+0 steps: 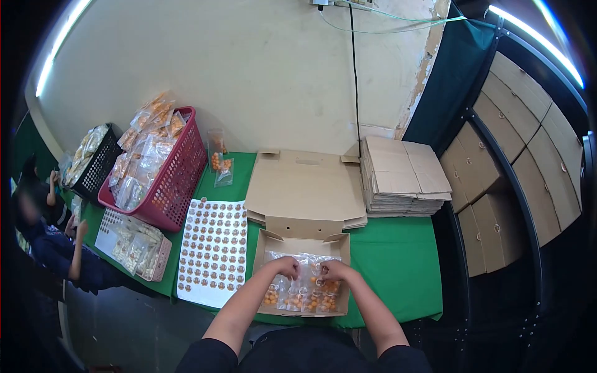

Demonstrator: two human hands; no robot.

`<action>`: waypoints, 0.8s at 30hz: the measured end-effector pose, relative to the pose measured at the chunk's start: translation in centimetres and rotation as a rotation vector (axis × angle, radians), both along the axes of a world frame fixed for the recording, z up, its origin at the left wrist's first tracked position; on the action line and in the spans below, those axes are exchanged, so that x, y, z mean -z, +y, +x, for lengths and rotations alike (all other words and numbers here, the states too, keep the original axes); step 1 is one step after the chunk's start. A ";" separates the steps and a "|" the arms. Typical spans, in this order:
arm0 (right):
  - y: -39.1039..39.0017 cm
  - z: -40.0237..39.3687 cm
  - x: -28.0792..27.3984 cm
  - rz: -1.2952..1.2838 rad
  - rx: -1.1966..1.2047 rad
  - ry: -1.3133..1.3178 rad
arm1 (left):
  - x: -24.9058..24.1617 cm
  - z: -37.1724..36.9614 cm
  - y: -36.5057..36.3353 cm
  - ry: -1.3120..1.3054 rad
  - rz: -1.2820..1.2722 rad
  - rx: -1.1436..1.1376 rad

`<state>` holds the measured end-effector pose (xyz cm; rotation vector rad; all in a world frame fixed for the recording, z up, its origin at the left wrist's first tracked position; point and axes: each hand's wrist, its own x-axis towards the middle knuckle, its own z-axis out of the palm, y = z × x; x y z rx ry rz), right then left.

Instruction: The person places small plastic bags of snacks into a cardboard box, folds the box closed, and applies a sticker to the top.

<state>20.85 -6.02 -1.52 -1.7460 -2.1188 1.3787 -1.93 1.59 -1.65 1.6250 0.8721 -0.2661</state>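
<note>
An open cardboard box point(256, 264) sits at the table's front edge. Clear plastic bags of small orange balls point(298, 303) lie side by side inside it. My left hand point(288, 267) reaches in over the left part, its fingers closed on the upper part of a clear bag. At the right of the box, my right hand point(334, 271) pinches a clear bag with orange balls showing just below the fingers. The fingertips of both hands are partly hidden. Left of the box lies a white sheet of round stickers point(212, 252).
Flattened boxes point(305, 186) lie behind the open box, with a cardboard stack point(404, 174) to their right. A pink basket point(180, 168), a black crate point(93, 165) and a small basket point(163, 258) hold bags at left. Two bags point(221, 165) lie near the wall. Another person point(53, 242) works far left.
</note>
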 end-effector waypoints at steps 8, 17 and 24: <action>-0.9 0.1 3.2 -0.083 -0.214 -0.102 | 1.8 0.8 -2.3 0.232 -0.225 0.168; -0.6 0.5 5.3 -0.204 -0.245 -0.151 | 1.2 1.4 -2.1 0.358 -0.290 0.198; -0.9 0.6 3.3 -0.159 -0.206 -0.106 | 1.5 1.5 -2.0 0.343 -0.280 0.149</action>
